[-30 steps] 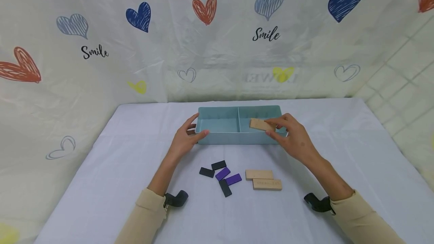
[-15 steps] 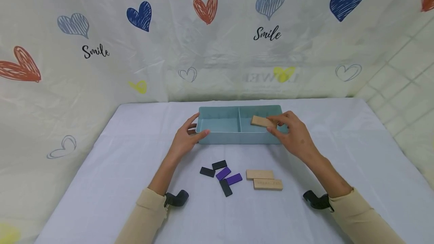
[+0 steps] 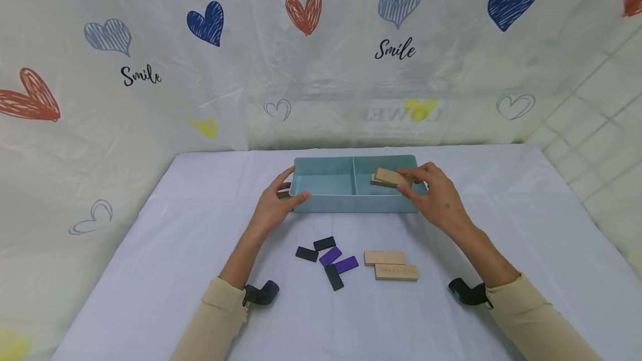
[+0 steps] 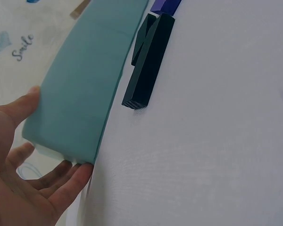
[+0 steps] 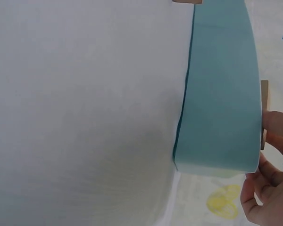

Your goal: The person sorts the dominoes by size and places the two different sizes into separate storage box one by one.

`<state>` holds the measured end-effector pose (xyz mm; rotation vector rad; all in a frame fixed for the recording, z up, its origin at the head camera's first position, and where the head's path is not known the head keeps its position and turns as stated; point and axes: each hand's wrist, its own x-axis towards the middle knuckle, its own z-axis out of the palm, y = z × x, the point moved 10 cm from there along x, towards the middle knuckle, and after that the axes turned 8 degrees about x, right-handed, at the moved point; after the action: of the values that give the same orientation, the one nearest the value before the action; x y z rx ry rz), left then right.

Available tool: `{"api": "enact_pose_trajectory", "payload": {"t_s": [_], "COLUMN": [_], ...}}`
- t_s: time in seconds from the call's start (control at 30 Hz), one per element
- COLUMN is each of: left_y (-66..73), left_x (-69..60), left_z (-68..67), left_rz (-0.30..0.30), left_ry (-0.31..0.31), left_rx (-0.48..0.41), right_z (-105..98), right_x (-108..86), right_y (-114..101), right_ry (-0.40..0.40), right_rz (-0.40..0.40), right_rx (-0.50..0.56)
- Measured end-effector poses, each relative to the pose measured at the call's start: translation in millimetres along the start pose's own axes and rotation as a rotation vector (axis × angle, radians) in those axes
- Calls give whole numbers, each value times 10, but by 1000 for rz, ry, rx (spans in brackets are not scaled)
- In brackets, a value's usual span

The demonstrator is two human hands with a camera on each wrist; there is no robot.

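Note:
My left hand grips the left end of a light-blue, two-compartment tray, thumb at the front rim and fingers around the end wall. In the right compartment, my right hand pinches a flat wooden block between thumb and fingers. A second wooden block shows partly beneath it. The right wrist view catches the held wooden block edge-on above the tray wall, other fingers near the tray's end. The left compartment shows only its bare floor.
Before the tray lie two wooden blocks side by side, touching. Left of them are several small black blocks and two purple blocks. A white cloth covers the table; a heart-printed sheet hangs behind.
The held wooden block has risen slightly and shifted right, and another wooden block now shows under it. My left hand stays on the tray.

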<state>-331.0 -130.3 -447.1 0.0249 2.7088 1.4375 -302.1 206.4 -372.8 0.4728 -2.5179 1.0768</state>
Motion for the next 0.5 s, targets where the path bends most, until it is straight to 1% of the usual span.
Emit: {"api": "enact_pose_trajectory", "payload": {"t_s": [0.5], "left_y": [-5], "left_x": [0], "left_z": [-2], "left_rz": [6], "left_ry": [-4], "left_rx": [-7], "right_z": [-13], "right_x": [60], "right_y": [16], "right_ry": [13], "right_rz": [-14], "right_rx": [-16]}}
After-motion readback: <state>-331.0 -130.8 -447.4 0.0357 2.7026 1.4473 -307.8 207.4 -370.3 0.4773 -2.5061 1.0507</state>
